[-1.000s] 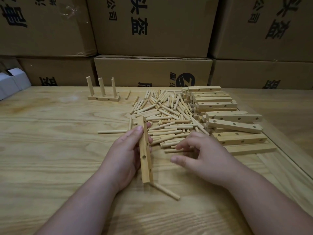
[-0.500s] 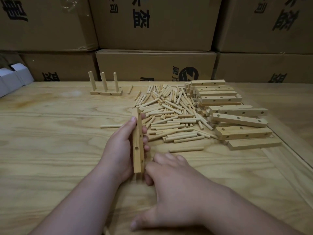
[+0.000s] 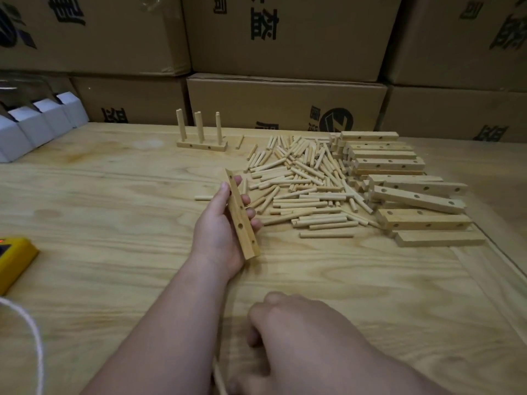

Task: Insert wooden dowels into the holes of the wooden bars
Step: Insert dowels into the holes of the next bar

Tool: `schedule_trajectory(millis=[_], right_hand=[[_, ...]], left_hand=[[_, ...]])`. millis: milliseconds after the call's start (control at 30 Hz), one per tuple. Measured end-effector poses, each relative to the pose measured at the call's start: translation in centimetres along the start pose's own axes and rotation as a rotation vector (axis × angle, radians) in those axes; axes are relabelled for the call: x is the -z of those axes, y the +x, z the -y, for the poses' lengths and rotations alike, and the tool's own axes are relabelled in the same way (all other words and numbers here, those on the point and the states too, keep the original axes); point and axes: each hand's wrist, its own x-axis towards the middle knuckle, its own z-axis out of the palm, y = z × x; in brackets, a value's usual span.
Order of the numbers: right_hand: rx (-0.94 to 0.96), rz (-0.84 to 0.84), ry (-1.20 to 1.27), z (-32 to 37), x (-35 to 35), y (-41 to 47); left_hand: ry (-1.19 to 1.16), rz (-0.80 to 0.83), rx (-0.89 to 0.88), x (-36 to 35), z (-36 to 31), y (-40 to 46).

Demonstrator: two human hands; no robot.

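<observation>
Nearest the camera, right hand: the right hand (image 3: 302, 337) is seen curled close to the pale wooden tabletop (image 3: 99, 223), well short of the heap of loose pale wooden dowels (image 3: 302, 189). A thin pale stick (image 3: 219, 379) shows at its lower edge; whether it is grasped cannot be told.

Change, right hand: half a second ago it lay just beside the bar's near end; it has been drawn back toward the body. A second ago it was reaching at the heap's near edge. A dowel lying by the bar's near end then is no longer seen there, so it is judged to have been collected.

Middle, left hand: the left hand (image 3: 221, 232) is closed round a short pale wooden bar with drilled holes (image 3: 241, 216), held on edge just left of the heap, holes facing right and empty.

Change, bar: its far end has been tilted leftward since.

Meaning for task: insertion into this bar is judged not yet begun.

Right of the heap: stacked pale drilled wooden bars (image 3: 399, 181) lie untouched.

Beyond the heap, leftward: a finished bar with three upright dowels (image 3: 202, 139) stands.

Farthest: brown cardboard boxes (image 3: 285, 104).
</observation>
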Motion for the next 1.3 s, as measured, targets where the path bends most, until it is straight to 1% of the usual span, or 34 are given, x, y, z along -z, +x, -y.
schedule_trajectory(millis=[100,200,267,367,400,467,533,667,767,833,1033,1200,1300], right_hand=[[-0.026,-0.022,0.053,0.2,0.0,-0.8],[-0.011,0.018,0.056,1.0,-0.7,-1.2],[-0.022,-0.012,0.047,1.3,-1.3,-1.3],[-0.048,0.003,0.027,1.1,-0.9,-1.5],[-0.06,-0.025,0.006,0.5,-0.6,-1.5],[-0.06,-0.158,-0.073,-1.7,0.0,-1.1],[-0.077,-0.269,-0.148,-5.1,1.2,-0.1],[-0.173,-0.373,-0.168,-12.0,4.5,2.5],[-0.161,-0.379,-0.16,-14.9,6.2,4.1],[-0.138,-0.378,-0.13,-15.7,6.4,4.9],[-0.081,-0.476,-0.081,-17.2,4.6,5.4],[-0.085,-0.475,-0.226,-16.9,4.5,5.6],[-0.087,-0.512,-0.249,-16.5,4.3,5.7]], left_hand=[[-0.018,0.018,0.022,0.0,-0.1,-0.1],[-0.029,0.019,0.041,-0.1,-0.2,-0.2],[-0.033,0.008,0.051,-0.2,-0.3,-0.2],[-0.074,-0.042,0.039,-0.6,-0.3,-0.4],[-0.106,-0.072,0.022,-0.7,-0.3,-0.4],[-0.16,-0.126,-0.02,-0.9,-0.1,-0.5],[-0.164,-0.141,-0.058,-0.9,0.2,-0.6],[-0.101,-0.052,-0.094,-1.0,0.8,-0.6],[-0.1,0.047,-0.066,-1.2,1.0,-0.4],[-0.09,0.096,-0.035,-1.6,1.2,-0.1],[0.014,0.156,0.124,-2.4,1.8,0.6],[0.074,0.189,0.189,-3.0,2.1,0.2],[0.105,0.178,0.21,-3.2,2.2,0.1]])
